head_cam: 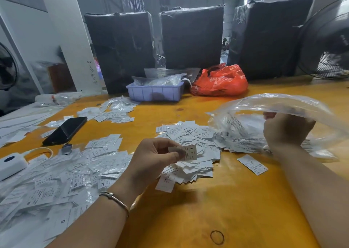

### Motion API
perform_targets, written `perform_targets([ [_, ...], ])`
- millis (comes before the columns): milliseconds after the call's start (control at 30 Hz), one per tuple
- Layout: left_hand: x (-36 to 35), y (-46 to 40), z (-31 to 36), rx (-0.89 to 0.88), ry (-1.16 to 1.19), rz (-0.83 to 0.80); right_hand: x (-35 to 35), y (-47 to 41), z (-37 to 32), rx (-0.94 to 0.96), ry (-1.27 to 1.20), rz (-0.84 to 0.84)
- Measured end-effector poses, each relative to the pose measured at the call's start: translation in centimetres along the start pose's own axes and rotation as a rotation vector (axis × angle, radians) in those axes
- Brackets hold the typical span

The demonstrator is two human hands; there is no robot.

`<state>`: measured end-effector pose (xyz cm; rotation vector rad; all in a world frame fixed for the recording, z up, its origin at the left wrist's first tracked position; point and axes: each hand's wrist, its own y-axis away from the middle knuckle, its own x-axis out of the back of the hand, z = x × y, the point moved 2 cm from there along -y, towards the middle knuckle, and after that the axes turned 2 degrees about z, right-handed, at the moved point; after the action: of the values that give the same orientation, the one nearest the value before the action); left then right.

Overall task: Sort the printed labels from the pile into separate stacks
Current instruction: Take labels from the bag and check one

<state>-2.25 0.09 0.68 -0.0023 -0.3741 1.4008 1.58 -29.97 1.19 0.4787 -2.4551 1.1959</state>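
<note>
My left hand (151, 158) pinches a small white printed label (189, 153) marked S, held just above a loose pile of white labels (190, 140) in the middle of the yellow table (217, 200). My right hand (285, 130) grips the lifted edge of a clear plastic bag (279, 104) at the right, with more labels lying under and inside it. One single label (252, 164) lies alone in front of the bag. A second spread of labels in clear sleeves (56, 181) covers the near left, and a smaller group (115, 111) lies farther back.
A black phone (65, 130) and a white device (11, 163) with a cable sit at the left. A lilac tray (154, 92) and a red plastic bag (221, 81) stand at the back, in front of three black wrapped bundles. A rubber band (217, 237) lies near the front edge.
</note>
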Motion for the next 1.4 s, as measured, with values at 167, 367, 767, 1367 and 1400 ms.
perform_targets([
  [167,0.0,0.0,0.0,-0.004,0.006,0.006,-0.1,0.1,-1.7,0.006,-0.232,-0.092],
  [367,0.5,-0.2,0.3,0.006,0.134,0.030,0.3,3.6,-5.4,-0.482,-1.042,-0.517],
  [767,-0.2,0.1,0.6,0.006,0.242,-0.122,1.9,7.7,-9.3,-0.058,-1.170,-0.849],
  [1367,1.0,-0.3,0.1,-0.008,0.227,0.171,1.6,6.6,-8.8,-0.102,-1.063,-0.753],
  [1400,1.1,-0.3,0.2,0.002,0.256,0.185,1.6,6.5,-8.5,-0.115,-1.036,-0.716],
])
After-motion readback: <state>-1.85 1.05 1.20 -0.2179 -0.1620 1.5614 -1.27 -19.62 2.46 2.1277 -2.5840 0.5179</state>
